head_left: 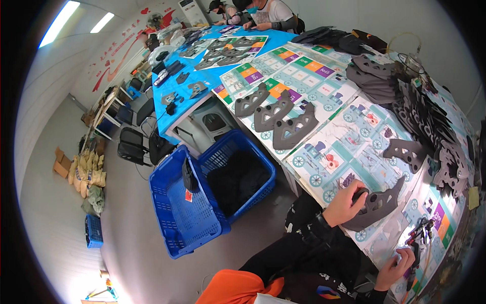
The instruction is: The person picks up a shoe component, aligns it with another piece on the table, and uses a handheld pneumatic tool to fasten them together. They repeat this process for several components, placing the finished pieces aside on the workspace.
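My left hand (pixel 345 205) is closed on a small dark rounded piece (pixel 360 194) at the near end of a grey curved plate with cut-out holes (pixel 380 206). That plate lies on the patterned table cover. Lower right, my right hand (pixel 396 267) has its fingers bent against a black-handled tool (pixel 416 252), whose exact kind I cannot make out. Just beyond the left hand's plate lies another grey plate (pixel 405 153). Three similar plates (pixel 294 129) with small black parts on them sit in a row farther left.
Piles of dark plates (pixel 372 76) line the table's right side. Two blue plastic baskets (pixel 185 213) stand left of the table, one with black material inside. Farther off, a blue-covered table (pixel 210 76) holds more plates, and people (pixel 268 15) work there. Chairs (pixel 132 145) stand beyond.
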Demonstrator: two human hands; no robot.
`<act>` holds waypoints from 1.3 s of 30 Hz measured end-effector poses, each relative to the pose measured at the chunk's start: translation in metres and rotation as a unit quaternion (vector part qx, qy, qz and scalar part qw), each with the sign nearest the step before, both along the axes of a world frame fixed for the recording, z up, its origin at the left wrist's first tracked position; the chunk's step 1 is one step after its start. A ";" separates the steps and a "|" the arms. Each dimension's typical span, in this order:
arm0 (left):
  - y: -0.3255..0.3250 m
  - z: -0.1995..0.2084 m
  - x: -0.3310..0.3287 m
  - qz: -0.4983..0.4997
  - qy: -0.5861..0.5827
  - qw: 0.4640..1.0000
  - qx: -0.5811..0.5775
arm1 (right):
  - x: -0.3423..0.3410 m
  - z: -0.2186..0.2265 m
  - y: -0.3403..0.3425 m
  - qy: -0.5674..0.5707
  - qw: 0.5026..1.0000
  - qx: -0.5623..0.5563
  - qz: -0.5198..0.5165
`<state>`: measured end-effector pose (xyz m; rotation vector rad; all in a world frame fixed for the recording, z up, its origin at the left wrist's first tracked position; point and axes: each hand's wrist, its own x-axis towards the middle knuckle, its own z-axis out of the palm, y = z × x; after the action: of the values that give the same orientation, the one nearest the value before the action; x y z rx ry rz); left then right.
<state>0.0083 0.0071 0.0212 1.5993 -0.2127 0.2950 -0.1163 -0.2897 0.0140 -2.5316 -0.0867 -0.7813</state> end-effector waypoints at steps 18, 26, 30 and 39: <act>0.002 -0.012 -0.004 0.002 -0.103 0.979 0.177 | -0.009 0.001 -0.001 0.027 1.000 -0.005 -0.005; 0.034 0.121 -0.071 0.362 -0.318 0.845 0.230 | 0.005 0.011 0.011 -0.044 0.999 -0.020 0.003; 0.070 0.143 -0.059 0.512 -0.352 0.745 0.242 | 0.012 0.022 0.016 -0.032 0.999 -0.012 0.032; 0.040 0.068 -0.017 0.169 -0.164 0.899 0.370 | 0.042 0.080 -0.035 0.090 0.990 -0.108 0.000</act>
<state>-0.0085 0.0468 0.0889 2.3419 -0.3309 0.8325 -0.0742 -0.3243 0.0941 -2.7955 -0.1180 -0.5649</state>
